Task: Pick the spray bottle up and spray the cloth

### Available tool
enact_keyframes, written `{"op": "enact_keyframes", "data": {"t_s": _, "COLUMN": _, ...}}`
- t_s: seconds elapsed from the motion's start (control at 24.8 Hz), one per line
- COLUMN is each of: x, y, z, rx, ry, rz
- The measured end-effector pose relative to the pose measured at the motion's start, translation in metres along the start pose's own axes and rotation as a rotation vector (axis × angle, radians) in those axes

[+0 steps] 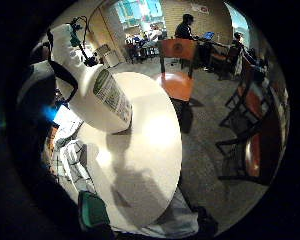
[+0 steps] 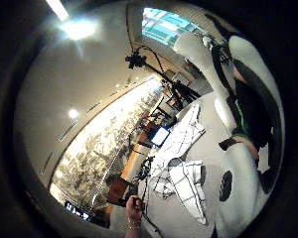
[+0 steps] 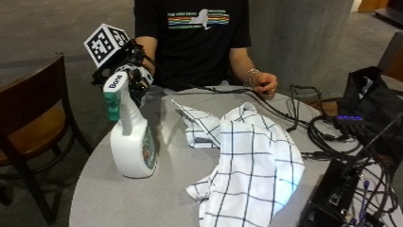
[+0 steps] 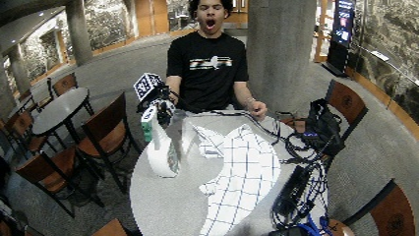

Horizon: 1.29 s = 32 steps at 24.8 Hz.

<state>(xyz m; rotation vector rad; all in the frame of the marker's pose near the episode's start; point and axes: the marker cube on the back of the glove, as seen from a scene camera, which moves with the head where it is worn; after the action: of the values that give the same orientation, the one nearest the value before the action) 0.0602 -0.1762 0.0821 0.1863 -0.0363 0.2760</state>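
Bottle, white plastic sprayer (image 3: 132, 142), upright on grey round worktop (image 3: 132, 198); gloved right hand (image 3: 129, 66) grips head; checked cloth (image 3: 252, 161) at three o'clock.

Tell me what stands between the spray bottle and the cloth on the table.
Nothing visible does. The spray bottle stands on the table, gloved right hand at its head; only bare tabletop separates it from the checked cloth beside it.
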Motion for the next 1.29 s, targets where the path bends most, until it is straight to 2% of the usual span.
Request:
{"op": "enact_keyframes", "data": {"t_s": 0.28, "x": 0.001, "y": 0.002, "z": 0.002, "rx": -0.035, "ry": -0.016, "rz": 0.032}}
{"op": "enact_keyframes", "data": {"t_s": 0.73, "x": 0.011, "y": 0.010, "z": 0.001, "rx": -0.215, "ry": -0.034, "rz": 0.108}}
{"op": "enact_keyframes", "data": {"t_s": 1.29, "x": 0.007, "y": -0.007, "z": 0.016, "rx": -0.238, "ry": -0.075, "rz": 0.163}}
